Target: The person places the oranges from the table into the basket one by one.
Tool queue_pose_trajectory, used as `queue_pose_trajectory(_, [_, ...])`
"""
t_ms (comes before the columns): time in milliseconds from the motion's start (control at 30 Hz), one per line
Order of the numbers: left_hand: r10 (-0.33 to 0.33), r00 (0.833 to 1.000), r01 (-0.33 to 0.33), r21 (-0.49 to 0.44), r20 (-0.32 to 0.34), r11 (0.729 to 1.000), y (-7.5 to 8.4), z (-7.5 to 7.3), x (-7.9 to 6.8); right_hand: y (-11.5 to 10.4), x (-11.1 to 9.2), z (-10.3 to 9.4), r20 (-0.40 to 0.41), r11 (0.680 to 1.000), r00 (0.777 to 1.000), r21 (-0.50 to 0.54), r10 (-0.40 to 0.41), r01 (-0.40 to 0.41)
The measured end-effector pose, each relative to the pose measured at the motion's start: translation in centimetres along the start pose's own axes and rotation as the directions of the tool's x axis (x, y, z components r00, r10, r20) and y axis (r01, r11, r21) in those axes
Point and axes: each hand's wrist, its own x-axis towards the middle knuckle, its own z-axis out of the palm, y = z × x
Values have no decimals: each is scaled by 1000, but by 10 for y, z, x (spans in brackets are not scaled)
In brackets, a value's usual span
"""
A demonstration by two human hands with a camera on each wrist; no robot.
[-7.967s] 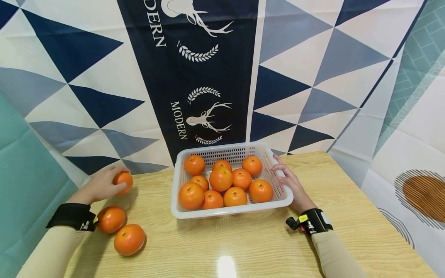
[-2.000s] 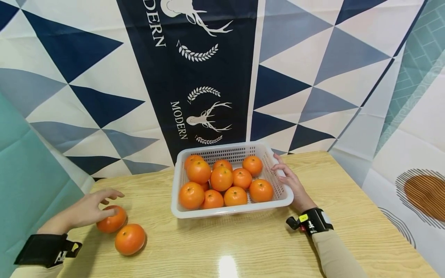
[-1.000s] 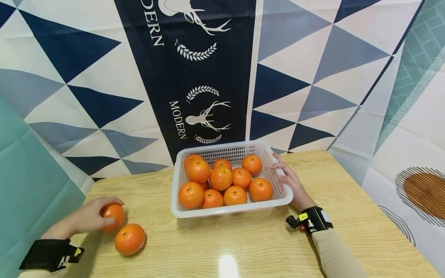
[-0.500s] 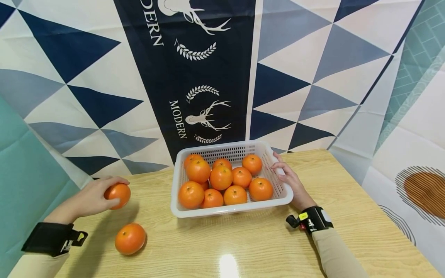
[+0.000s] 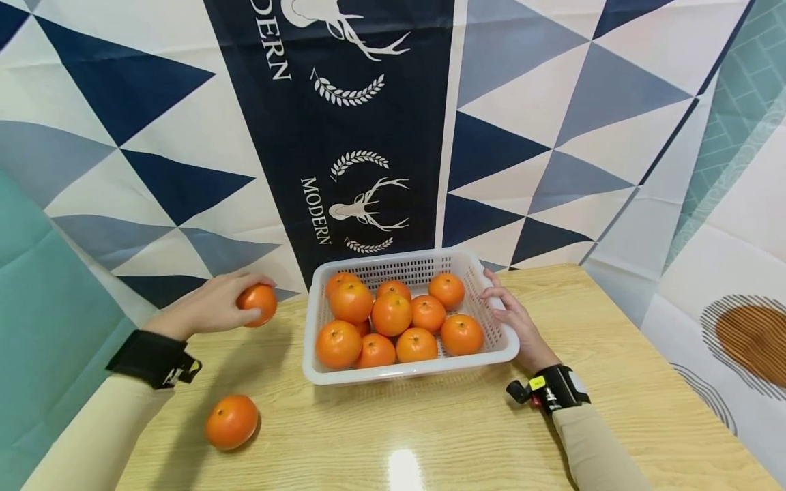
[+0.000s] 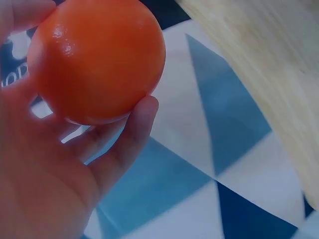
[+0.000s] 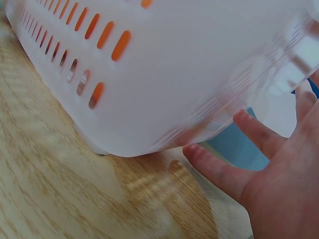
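My left hand holds an orange above the table, to the left of the white plastic basket. In the left wrist view the fingers and thumb curve around the smooth, shiny orange. A second orange lies on the table nearer the front, below that hand. The basket contains several oranges, some stacked on others. At its right end, my right hand grips the rim; from the right wrist, lower fingertips show against the basket's slotted outer wall.
The wooden table runs up to a patterned cloth backdrop just behind the basket. A teal cloth closes off the left side, and a white cloth with a brown circle hangs on the right.
Earlier, one orange went into the basket's back left. Since then my left hand has picked another off the table and carried it up and right. The right hand stays at the basket.
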Motion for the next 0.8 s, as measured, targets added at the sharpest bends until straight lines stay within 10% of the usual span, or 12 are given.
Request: queue_pose_trajectory(800, [115,990,-118,32,85,993,103,-19,137,0,0,1,13,1000,1000,3,-26,26])
